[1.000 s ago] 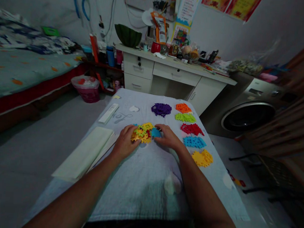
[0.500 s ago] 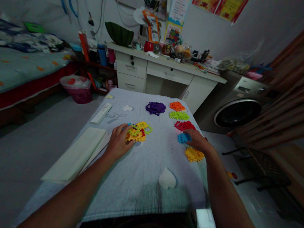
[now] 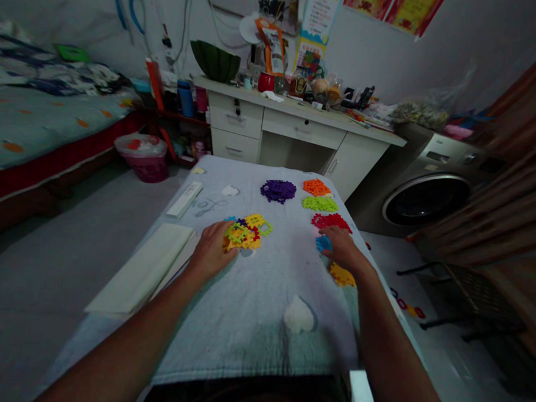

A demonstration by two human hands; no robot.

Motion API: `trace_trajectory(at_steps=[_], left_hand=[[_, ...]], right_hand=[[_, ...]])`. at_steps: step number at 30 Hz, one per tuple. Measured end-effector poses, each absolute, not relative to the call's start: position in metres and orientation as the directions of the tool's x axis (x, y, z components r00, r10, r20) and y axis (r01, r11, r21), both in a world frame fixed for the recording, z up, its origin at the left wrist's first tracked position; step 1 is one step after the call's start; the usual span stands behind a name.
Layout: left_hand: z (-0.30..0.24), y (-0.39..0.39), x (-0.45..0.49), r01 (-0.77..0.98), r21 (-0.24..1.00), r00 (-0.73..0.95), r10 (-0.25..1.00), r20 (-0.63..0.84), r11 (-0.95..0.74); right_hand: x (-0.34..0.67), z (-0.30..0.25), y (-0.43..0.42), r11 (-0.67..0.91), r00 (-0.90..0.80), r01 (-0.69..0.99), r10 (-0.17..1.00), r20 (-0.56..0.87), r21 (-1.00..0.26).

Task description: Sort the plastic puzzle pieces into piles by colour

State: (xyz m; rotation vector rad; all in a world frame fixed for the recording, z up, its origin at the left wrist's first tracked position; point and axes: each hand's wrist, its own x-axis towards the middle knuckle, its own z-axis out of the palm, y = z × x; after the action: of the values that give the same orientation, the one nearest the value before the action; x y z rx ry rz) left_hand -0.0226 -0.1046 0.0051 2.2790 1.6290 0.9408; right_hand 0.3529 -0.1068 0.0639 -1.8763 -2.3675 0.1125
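While the left hand [image 3: 211, 249] curls against the mixed-colour heap of notched plastic pieces [image 3: 249, 228] just left of frame centre, the right hand [image 3: 343, 250] bends over the blue pile [image 3: 323, 244] right of centre; whether either pinches anything cannot be told. Good handling means keeping clear of the red pile [image 3: 329, 221]. One second ago, the right hand was beside the heap.

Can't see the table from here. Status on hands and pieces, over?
Left hand on left edge of multicoloured cluster. Right hand at blue pile, grip unclear. Yellow pile partly hidden by right forearm.
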Motion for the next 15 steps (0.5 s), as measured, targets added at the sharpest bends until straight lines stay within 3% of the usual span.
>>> trace_trajectory(at_steps=[9,15], left_hand=[[0.01,-0.109,-0.023,0.813,0.456,0.196,0.908,0.371,-0.362],[0.007,-0.11,-0.018,0.733,0.539,0.231,0.897,0.377,-0.416]], right_hand=[[0.225,0.055,-0.1,0.515,-0.495,0.757,0.854,0.16,-0.402],[0.18,0.026,-0.103,0.567,-0.435,0.645,0.824,0.364,-0.513]])
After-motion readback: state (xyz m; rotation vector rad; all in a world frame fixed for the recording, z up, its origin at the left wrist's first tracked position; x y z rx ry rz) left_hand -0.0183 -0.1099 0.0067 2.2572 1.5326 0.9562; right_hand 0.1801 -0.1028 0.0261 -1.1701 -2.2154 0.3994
